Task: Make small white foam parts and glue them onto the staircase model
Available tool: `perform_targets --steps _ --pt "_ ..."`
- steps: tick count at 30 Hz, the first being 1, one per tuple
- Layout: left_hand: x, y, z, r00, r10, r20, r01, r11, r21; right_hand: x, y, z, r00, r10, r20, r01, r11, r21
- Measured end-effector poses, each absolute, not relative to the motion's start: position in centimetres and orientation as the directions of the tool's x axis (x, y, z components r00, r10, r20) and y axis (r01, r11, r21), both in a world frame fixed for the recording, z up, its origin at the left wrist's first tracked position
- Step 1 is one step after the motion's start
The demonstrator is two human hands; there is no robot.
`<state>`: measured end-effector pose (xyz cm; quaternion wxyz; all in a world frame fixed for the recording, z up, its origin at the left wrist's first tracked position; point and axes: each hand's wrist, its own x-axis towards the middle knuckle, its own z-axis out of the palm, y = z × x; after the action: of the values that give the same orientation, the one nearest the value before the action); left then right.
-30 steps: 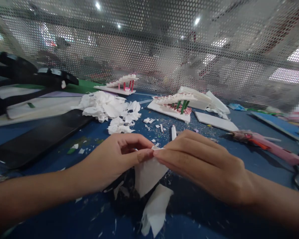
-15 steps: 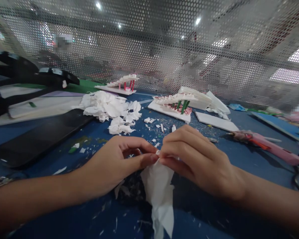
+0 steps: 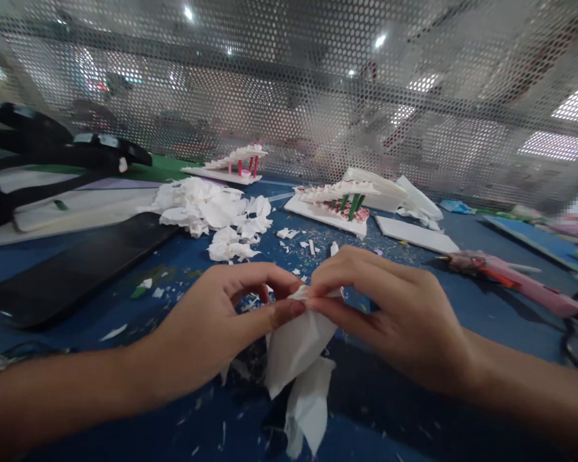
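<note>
A piece of white tissue paper [image 3: 298,343] hangs between my two hands, its top edge pinched at the fingertips. My left hand [image 3: 241,305] grips it between thumb and index finger. From the other side my right hand [image 3: 376,308] pinches the same edge, the two thumbs close together. Below it, another white tissue piece [image 3: 311,404] hangs or lies just under the held one; whether they join is hidden. Beyond my hands is a heap of torn white tissue [image 3: 207,205], with small scraps scattered on the blue table [image 3: 183,417].
Two small white stair models stand at the back, one with red posts [image 3: 236,163], one with green posts [image 3: 337,202]. A black phone [image 3: 77,269] lies left. At right are a pink glue gun [image 3: 520,279] and a white board [image 3: 417,234]. A perforated metal screen [image 3: 289,83] rises behind.
The tissue has shifted between my fingers: its upper part now spreads wider to the left, apart from the lower piece. My right hand has turned slightly. The surroundings look the same.
</note>
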<state>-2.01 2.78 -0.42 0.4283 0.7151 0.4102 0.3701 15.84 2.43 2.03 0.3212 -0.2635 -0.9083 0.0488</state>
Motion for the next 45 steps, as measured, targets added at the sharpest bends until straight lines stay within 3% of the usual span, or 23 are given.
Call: perform_targets --steps 9,16,21,26,30,37,45 --pt "-2.2 3.1 -0.2 0.428 0.896 0.119 0.008 -0.136 0.991 15.9 2.7 2.2 -0.519 0.728 0.448 0.455 0.679 -0.576" --pt "-2.2 3.3 -0.3 0.430 0.888 0.160 0.009 -0.182 0.983 15.6 2.5 1.8 -0.493 0.739 0.460 0.384 0.659 -0.646" --pt "-2.3 3.3 -0.5 0.425 0.890 0.163 -0.015 -0.174 0.985 15.7 2.4 1.8 -0.514 0.710 0.482 0.406 0.696 -0.592" --pt "-2.1 3.1 -0.4 0.473 0.877 0.077 -0.051 -0.061 0.997 16.0 2.2 2.6 -0.594 0.624 0.508 0.518 0.780 -0.351" --pt "-2.1 3.1 -0.4 0.463 0.883 0.077 -0.002 -0.086 0.996 16.2 2.3 2.9 -0.639 0.597 0.484 0.568 0.791 -0.226" --pt "-2.2 3.3 -0.6 0.448 0.882 0.144 0.162 -0.239 0.957 16.3 2.6 2.5 -0.654 0.604 0.456 0.577 0.787 -0.216" --pt "-2.2 3.4 -0.8 0.440 0.896 0.064 0.120 -0.129 0.984 16.1 3.0 3.2 -0.662 0.613 0.432 0.555 0.788 -0.268"
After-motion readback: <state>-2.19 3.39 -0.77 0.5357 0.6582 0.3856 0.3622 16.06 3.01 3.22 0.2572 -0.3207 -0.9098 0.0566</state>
